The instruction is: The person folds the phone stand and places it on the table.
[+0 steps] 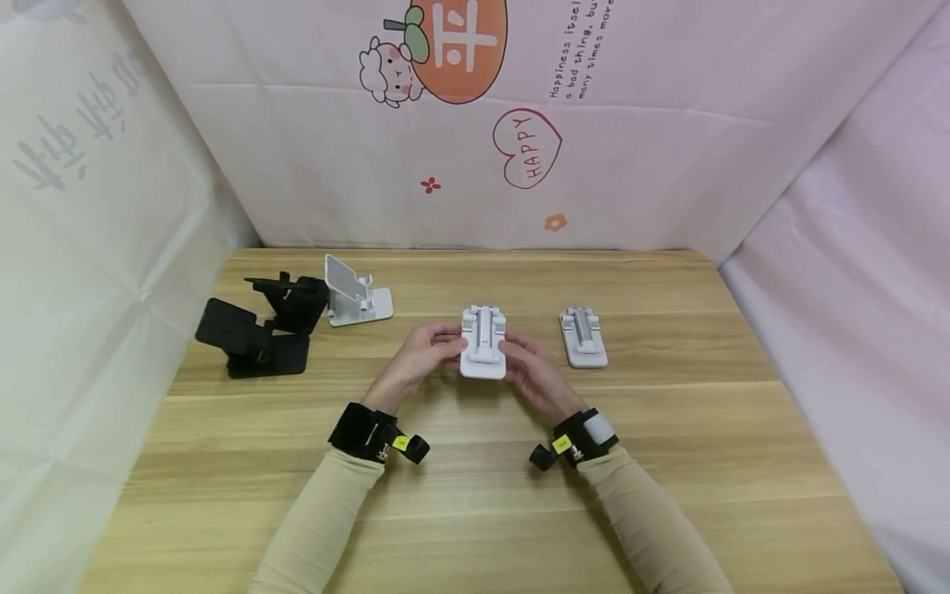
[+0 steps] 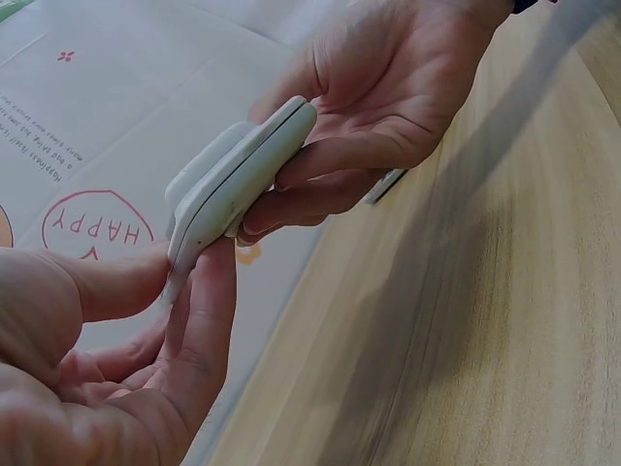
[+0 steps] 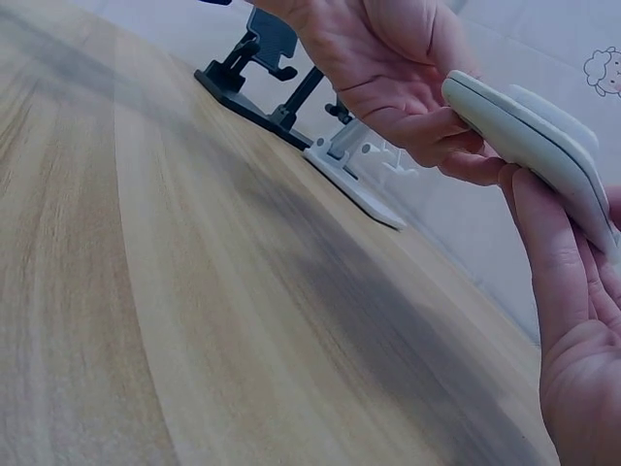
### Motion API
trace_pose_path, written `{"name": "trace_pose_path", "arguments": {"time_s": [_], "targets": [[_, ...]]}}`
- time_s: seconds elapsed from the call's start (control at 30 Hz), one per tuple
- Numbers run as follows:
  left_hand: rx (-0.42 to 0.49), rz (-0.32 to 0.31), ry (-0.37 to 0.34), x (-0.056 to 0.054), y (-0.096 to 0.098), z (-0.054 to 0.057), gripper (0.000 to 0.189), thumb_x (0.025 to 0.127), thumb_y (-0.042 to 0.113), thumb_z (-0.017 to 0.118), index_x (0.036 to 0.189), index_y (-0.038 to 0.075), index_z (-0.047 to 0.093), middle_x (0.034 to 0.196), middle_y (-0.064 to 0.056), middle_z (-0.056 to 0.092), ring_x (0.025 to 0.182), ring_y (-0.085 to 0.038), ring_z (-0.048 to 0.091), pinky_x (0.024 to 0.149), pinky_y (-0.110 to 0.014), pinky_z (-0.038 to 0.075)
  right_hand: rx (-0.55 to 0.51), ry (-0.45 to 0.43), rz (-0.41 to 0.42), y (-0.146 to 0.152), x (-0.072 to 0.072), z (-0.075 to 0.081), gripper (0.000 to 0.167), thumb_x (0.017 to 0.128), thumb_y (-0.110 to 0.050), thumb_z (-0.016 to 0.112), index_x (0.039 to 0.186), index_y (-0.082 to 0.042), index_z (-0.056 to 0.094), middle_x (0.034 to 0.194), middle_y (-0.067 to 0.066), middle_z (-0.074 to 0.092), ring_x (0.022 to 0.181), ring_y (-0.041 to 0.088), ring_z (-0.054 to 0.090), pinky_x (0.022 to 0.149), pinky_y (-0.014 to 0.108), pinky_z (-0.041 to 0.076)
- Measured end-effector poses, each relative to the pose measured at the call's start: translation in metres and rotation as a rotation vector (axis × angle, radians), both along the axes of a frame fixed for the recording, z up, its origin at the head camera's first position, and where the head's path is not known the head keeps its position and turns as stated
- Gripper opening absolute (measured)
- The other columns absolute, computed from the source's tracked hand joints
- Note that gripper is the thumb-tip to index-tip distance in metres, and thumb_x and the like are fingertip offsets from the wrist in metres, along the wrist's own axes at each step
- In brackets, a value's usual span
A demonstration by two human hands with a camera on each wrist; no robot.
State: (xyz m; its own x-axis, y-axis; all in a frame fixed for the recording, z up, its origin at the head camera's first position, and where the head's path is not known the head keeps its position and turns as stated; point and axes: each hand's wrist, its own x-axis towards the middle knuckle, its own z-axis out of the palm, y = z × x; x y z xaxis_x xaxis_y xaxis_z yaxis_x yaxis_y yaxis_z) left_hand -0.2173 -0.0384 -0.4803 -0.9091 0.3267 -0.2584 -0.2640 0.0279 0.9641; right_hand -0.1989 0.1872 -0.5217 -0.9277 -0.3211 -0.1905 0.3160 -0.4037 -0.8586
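Folded white stand, pinched at opposite edges by left fingers and right fingers, above table.

The held stand looks smooth plastic, the table wood, the backdrop cloth

The white phone stand, folded flat with its hinged end pointing away, is raised above the tabletop

Hands from overhead and both wrists
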Motion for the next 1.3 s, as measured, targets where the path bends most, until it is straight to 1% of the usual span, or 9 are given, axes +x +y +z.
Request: {"name": "trace_pose_path", "arguments": {"time_s": [0.2, 0.33, 0.43, 0.7, 0.87, 0.93, 1.03, 1.13, 1.3], "targets": [[-0.009, 0.009, 0.001, 0.001, 0.001, 0.0, 0.039, 0.102, 0.003, 0.062, 0.138, -0.01, 0.056, 0.129, -0.027, 0.064, 0.09, -0.012, 0.067, 0.094, -0.045, 0.059, 0.001, -0.007, -0.006, 0.0, 0.0, -0.001, 0.042, 0.106, -0.007, 0.055, 0.145, 0.005, 0.046, 0.122, 0.011, 0.067, 0.096, 0.016, 0.071, 0.076, 0.022, 0.061], [-0.008, 0.01, -0.006, 0.002, 0.001, 0.0, 0.039, 0.102, 0.002, 0.062, 0.138, -0.01, 0.055, 0.129, -0.027, 0.063, 0.091, -0.012, 0.068, 0.096, -0.047, 0.058, 0.012, -0.008, -0.012, 0.0, 0.001, -0.001, 0.047, 0.106, -0.01, 0.056, 0.148, 0.005, 0.042, 0.124, 0.01, 0.067, 0.098, 0.015, 0.071, 0.078, 0.022, 0.06], [-0.016, 0.007, -0.007, 0.001, 0.002, -0.002, 0.04, 0.101, 0.002, 0.063, 0.138, -0.01, 0.055, 0.128, -0.027, 0.064, 0.09, -0.014, 0.068, 0.093, -0.044, 0.06, 0.03, -0.005, -0.016, 0.0, 0.001, 0.0, 0.052, 0.106, -0.012, 0.058, 0.151, 0.004, 0.04, 0.126, 0.01, 0.066, 0.1, 0.016, 0.07, 0.08, 0.023, 0.06], [-0.008, -0.009, -0.03, 0.002, 0.005, -0.004, 0.041, 0.101, 0.006, 0.065, 0.137, -0.011, 0.054, 0.122, -0.025, 0.066, 0.08, -0.014, 0.069, 0.094, -0.048, 0.06, 0.101, -0.018, -0.04, 0.002, 0.0, -0.002, 0.047, 0.103, -0.014, 0.063, 0.148, -0.005, 0.05, 0.13, 0.006, 0.065, 0.11, 0.016, 0.067, 0.09, 0.026, 0.058], [0.023, -0.001, -0.058, 0.002, 0.007, -0.005, 0.038, 0.103, 0.011, 0.063, 0.135, -0.009, 0.056, 0.114, -0.023, 0.069, 0.074, -0.013, 0.07, 0.094, -0.052, 0.059, 0.168, 0.021, -0.048, 0.01, -0.003, 0.001, 0.046, 0.104, -0.017, 0.062, 0.147, -0.005, 0.052, 0.13, 0.002, 0.067, 0.113, 0.013, 0.066, 0.092, 0.024, 0.056], [0.024, 0.005, -0.066, 0.002, 0.007, -0.005, 0.038, 0.104, 0.012, 0.062, 0.135, -0.008, 0.057, 0.116, -0.025, 0.069, 0.077, -0.016, 0.071, 0.095, -0.052, 0.058, 0.193, 0.037, -0.05, 0.015, -0.005, 0.004, 0.048, 0.104, -0.017, 0.062, 0.149, -0.002, 0.05, 0.128, 0.001, 0.067, 0.112, 0.012, 0.065, 0.092, 0.023, 0.056], [0.012, 0.012, -0.069, 0.001, 0.006, -0.006, 0.037, 0.104, 0.014, 0.062, 0.135, -0.007, 0.057, 0.123, -0.029, 0.065, 0.09, -0.034, 0.072, 0.093, -0.046, 0.06, 0.207, 0.038, -0.072, 0.024, -0.007, 0.008, 0.049, 0.104, -0.014, 0.062, 0.148, 0.001, 0.049, 0.123, 0.0, 0.069, 0.109, 0.011, 0.066, 0.089, 0.023, 0.057], [0.001, 0.021, -0.055, 0.001, 0.004, -0.007, 0.039, 0.104, 0.015, 0.062, 0.136, -0.007, 0.057, 0.13, -0.032, 0.062, 0.104, -0.044, 0.068, 0.088, -0.04, 0.062, 0.227, 0.048, -0.099, 0.035, -0.008, 0.012, 0.048, 0.104, -0.013, 0.062, 0.147, 0.002, 0.05, 0.12, -0.003, 0.069, 0.105, 0.01, 0.067, 0.086, 0.022, 0.058], [-0.006, 0.064, -0.017, 0.0, 0.0, -0.006, 0.04, 0.105, 0.018, 0.061, 0.137, -0.006, 0.057, 0.13, -0.03, 0.06, 0.107, -0.042, 0.067, 0.088, -0.04, 0.062, 0.251, 0.064, -0.162, 0.059, -0.012, 0.02, 0.035, 0.104, -0.012, 0.06, 0.138, -0.006, 0.059, 0.112, -0.005, 0.07, 0.096, 0.008, 0.068, 0.078, 0.02, 0.057]]}}
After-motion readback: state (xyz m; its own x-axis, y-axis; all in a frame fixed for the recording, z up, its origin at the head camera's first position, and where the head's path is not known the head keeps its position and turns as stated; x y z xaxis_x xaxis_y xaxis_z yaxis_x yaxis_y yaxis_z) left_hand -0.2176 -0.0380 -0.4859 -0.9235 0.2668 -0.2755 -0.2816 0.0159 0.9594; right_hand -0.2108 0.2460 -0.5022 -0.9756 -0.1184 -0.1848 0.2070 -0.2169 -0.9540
